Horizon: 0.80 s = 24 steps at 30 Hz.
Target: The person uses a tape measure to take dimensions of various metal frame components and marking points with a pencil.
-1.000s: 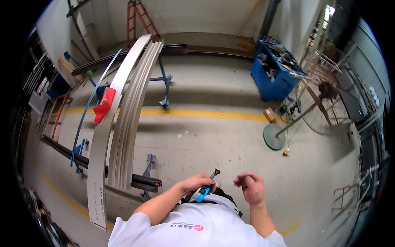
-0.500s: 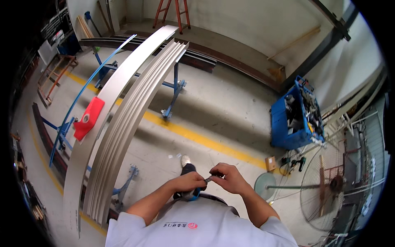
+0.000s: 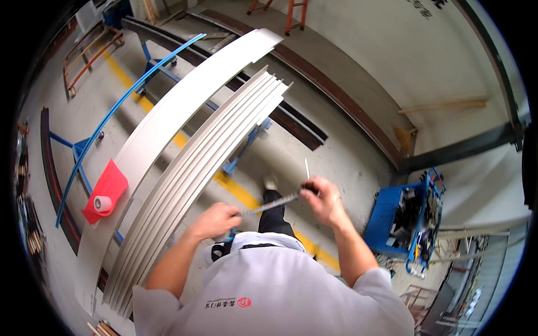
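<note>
A thin grey strip that looks like the blade of a tape measure [image 3: 270, 205] stretches between my hands in front of my body. My left hand [image 3: 216, 222] is closed around its left end, and something blue shows just below that hand. My right hand [image 3: 325, 201] grips the other end, where a dark part shows at the fingers. Left of my hands lies a stack of long pale metal profiles [image 3: 193, 182]. Beyond it rests a wide pale flat profile [image 3: 176, 101]. A red sheet [image 3: 115, 182] with a white tape roll [image 3: 102, 203] lies on that profile.
A blue wheeled stand [image 3: 241, 154] is under the profiles. On the far left runs a thin blue strip [image 3: 115, 115]. A blue cart [image 3: 386, 210] filled with dark scraps stands at the right. Dark beams [image 3: 297, 126] lie beyond the stack, and a yellow line [image 3: 241, 190] crosses the floor.
My hands have moved apart, and a length of grey strip now shows between them. The view has shifted, so the profiles sit nearer my hands, and the standing fan has left the picture.
</note>
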Motion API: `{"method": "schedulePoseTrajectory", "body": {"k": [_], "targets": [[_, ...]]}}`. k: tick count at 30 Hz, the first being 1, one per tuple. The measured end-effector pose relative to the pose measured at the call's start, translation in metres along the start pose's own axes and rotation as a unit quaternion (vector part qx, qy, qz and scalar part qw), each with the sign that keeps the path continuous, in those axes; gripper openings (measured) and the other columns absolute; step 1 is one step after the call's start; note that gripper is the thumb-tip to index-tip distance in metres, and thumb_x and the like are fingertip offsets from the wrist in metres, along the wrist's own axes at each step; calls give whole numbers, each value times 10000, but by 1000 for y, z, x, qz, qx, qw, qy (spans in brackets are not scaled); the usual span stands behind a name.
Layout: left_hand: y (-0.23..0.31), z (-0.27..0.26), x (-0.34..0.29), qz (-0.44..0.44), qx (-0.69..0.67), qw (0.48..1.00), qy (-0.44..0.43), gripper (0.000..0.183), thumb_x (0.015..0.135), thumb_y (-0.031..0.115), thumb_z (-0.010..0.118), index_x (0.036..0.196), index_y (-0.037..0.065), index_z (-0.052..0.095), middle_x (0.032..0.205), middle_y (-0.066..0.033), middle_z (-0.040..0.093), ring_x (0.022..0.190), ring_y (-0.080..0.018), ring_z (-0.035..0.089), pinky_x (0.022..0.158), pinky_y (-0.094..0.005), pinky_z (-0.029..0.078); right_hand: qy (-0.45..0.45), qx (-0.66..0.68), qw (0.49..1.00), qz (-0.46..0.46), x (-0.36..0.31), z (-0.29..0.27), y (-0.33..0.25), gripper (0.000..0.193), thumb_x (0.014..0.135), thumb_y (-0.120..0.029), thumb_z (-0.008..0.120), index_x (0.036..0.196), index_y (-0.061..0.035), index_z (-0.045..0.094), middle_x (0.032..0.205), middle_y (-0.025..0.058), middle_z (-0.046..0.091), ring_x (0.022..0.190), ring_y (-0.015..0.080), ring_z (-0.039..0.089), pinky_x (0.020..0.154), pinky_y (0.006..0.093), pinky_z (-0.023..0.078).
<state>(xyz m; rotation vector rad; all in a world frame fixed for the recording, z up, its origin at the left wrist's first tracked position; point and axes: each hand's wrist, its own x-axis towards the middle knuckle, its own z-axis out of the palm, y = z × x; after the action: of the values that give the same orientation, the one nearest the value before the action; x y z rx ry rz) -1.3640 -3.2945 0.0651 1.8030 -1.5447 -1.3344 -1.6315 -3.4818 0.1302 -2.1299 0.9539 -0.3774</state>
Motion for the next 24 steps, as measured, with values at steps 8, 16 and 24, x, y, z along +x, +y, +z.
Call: {"method": "schedulePoseTrajectory", "body": {"k": [8, 16, 24], "targets": [[-27, -88, 7, -113, 33, 917, 380, 172, 883, 117, 644, 962, -32, 678, 778, -216, 627, 739, -398, 630, 671, -459, 486, -92, 27, 991, -89, 366, -53, 67, 249, 894, -147, 700, 1081, 17, 722, 962, 186, 744, 866, 258, 703, 813, 365, 542], [-54, -117, 103, -206, 169, 891, 368, 143, 937, 134, 625, 1021, 25, 662, 848, -176, 593, 799, -390, 611, 700, -488, 497, -170, -40, 980, -100, 539, 30, 148, 259, 882, -111, 654, 1096, 19, 721, 1018, 230, 729, 947, 371, 711, 855, 403, 553], [-71, -123, 126, -276, 179, 879, 345, 135, 955, 143, 604, 979, 17, 645, 884, -171, 594, 835, -385, 622, 717, -487, 515, -165, -97, 980, -53, 563, 55, 148, 279, 864, -119, 676, 1114, -9, 732, 1022, 222, 730, 952, 373, 711, 864, 402, 555]]}}
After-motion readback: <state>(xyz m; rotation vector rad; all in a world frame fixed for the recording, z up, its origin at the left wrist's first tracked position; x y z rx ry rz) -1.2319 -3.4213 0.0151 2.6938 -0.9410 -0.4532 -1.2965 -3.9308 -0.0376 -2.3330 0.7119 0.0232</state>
